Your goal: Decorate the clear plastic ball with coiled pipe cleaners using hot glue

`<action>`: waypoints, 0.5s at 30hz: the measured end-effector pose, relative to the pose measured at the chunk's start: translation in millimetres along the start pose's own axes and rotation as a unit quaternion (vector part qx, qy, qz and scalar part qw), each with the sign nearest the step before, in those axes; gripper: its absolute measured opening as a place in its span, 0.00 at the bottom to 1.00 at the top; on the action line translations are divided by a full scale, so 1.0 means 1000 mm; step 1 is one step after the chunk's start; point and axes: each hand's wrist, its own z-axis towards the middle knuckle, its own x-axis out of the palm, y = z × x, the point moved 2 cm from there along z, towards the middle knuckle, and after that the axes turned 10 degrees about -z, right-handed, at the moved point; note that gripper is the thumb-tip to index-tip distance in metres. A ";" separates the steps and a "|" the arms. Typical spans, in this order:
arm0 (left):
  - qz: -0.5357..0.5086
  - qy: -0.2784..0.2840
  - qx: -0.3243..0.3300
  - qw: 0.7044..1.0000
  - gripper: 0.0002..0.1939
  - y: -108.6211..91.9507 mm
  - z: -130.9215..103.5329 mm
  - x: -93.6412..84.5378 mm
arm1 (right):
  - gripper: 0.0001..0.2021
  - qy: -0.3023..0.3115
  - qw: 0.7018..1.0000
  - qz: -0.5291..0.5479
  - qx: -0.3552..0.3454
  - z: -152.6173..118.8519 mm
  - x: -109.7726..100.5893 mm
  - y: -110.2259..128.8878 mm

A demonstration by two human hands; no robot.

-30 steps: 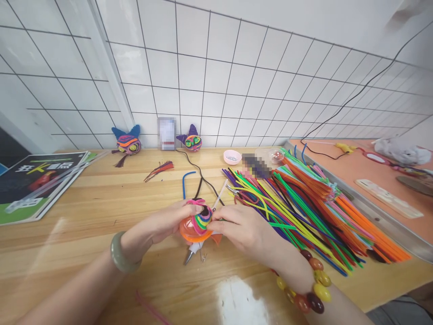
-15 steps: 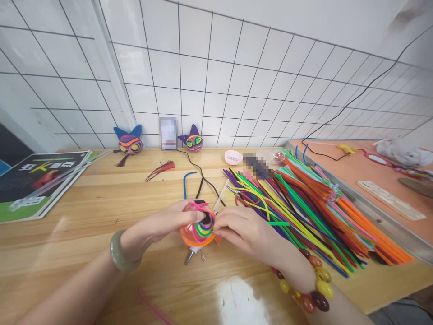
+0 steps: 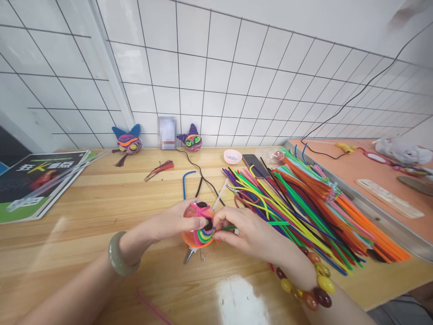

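My left hand (image 3: 171, 223) is closed around an orange ball (image 3: 189, 228) with bands of coloured pipe cleaners and black round patches on it; its thumb presses near one black patch. At the ball's right edge, my right hand (image 3: 248, 230) pinches with thumb and forefinger. A green pipe cleaner (image 3: 230, 228) shows between these fingers and runs behind the hand to the right. Under the ball a hot glue gun's metal nozzle (image 3: 188, 256) sticks out, its body mostly hidden. Behind it shows a whitish glue stick (image 3: 222, 192).
Loose coloured pipe cleaners (image 3: 304, 212) spread across the right side. Behind are a pink bowl (image 3: 232, 157), a phone (image 3: 255, 165) and two finished eared ornaments (image 3: 128, 143). A magazine (image 3: 43, 180) lies left; a black cord (image 3: 203, 174) crosses the wood.
The ball has turned slightly in my left hand, so a second black patch shows more fully. My right fingers have opened a little gap, showing green between them.
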 end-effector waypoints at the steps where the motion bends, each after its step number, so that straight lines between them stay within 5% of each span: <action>1: 0.002 0.006 0.003 1.000 0.13 -0.001 0.000 0.001 | 0.08 0.004 1.000 0.002 0.003 0.000 0.000 0.000; 15: 0.039 0.036 -0.014 0.999 0.14 -0.002 0.001 0.003 | 0.09 0.038 0.999 0.020 0.023 0.001 -0.003 0.002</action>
